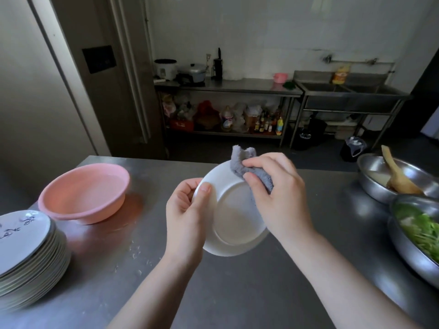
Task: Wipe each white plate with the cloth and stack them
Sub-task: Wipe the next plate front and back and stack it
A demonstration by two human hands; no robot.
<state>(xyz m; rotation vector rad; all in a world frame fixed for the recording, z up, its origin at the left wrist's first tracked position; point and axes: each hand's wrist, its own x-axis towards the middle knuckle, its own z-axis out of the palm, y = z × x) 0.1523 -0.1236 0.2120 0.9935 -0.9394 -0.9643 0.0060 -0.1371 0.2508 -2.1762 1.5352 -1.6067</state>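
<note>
1. Plate (234, 214), white, is held tilted above the steel counter (213, 293) at frame centre, underside facing the camera.
2. Left hand (187, 217) grips the plate's left rim, thumb curled over the edge. Right hand (278, 195) pinches the grey cloth (249, 169) against the upper right rim.
3. Risk: one-sided rim grip; hard cloth pressure could twist the plate loose, probably onto the counter.
4. Room: stacked plates (28, 255) at lower left sit near the counter edge; pink basin (85, 191) stands beside them; steel bowls (408, 210) crowd the right. Open counter lies below the hands.
</note>
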